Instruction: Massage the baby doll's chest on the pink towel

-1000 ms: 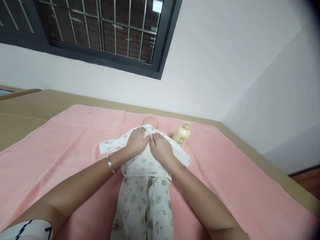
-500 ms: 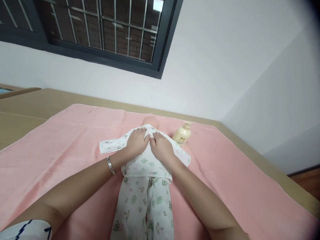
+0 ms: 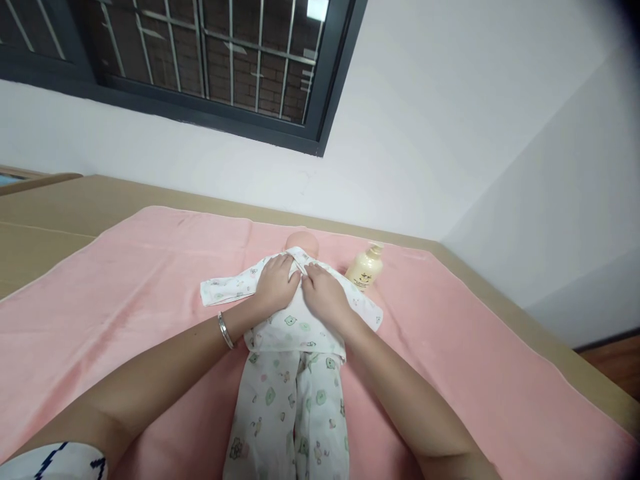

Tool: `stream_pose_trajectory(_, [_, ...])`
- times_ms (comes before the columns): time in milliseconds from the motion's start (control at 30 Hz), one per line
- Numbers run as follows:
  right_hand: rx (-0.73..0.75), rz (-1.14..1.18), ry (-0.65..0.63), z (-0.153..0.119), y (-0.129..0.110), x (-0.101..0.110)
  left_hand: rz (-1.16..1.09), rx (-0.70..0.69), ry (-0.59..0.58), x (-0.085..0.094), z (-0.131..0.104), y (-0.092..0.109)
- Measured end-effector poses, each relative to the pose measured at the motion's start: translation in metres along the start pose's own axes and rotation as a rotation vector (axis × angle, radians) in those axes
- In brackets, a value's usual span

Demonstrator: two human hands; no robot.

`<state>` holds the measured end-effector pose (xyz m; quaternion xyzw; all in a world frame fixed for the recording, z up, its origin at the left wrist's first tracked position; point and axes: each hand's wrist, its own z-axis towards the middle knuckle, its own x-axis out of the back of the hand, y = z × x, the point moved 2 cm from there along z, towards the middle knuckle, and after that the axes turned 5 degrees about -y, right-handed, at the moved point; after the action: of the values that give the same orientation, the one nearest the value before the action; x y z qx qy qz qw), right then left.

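A small white baby shirt with green and brown prints lies spread on a pink cloth, its sleeves stretched to both sides. My left hand rests on its chest, fingers bent and thumb pinching the fabric near the neckline. Right beside it, my right hand pinches the shirt front too, so both thumbs nearly meet. A smooth pinkish doll's head shows past the collar, its face not visible. Matching baby trousers extend below the hem towards me. Whatever body is inside the clothes is hidden.
A pale yellow pump bottle stands by the shirt's right sleeve. The pink cloth covers most of a tan surface that meets a white wall. A dark-framed barred window is above.
Both hands keep their hold near the neckline with hardly any movement. The whole view has shifted very slightly.
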<state>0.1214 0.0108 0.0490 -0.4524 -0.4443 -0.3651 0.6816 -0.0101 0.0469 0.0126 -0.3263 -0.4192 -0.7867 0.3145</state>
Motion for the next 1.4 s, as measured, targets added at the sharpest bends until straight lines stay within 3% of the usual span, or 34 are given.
stream_pose_trajectory(200, [-0.031,0.018,0.060,0.017,0.025,-0.003,-0.005,0.005,0.022,-0.002,-0.001,0.000])
stream_pose_trajectory(600, [-0.081,-0.137,0.091,0.009,0.017,-0.001,0.094,0.046,0.021,0.004,-0.009,0.010])
stream_pose_trajectory(733, [-0.099,-0.174,0.078,0.007,0.013,0.001,0.117,0.070,-0.074,0.007,0.000,0.005])
stream_pose_trajectory(900, [-0.077,-0.309,0.051,-0.008,-0.008,0.000,0.121,0.081,-0.219,0.014,0.009,-0.001])
stream_pose_trajectory(1033, [-0.049,-0.253,0.026,-0.008,-0.008,0.001,0.171,0.056,-0.177,0.014,0.006,0.002])
stream_pose_trajectory(1233, [-0.165,-0.013,-0.067,0.015,0.027,0.002,0.184,0.011,-0.106,0.007,-0.006,0.016])
stream_pose_trajectory(1400, [-0.192,-0.111,-0.023,0.004,0.011,0.001,0.082,0.056,-0.141,0.009,-0.001,0.007])
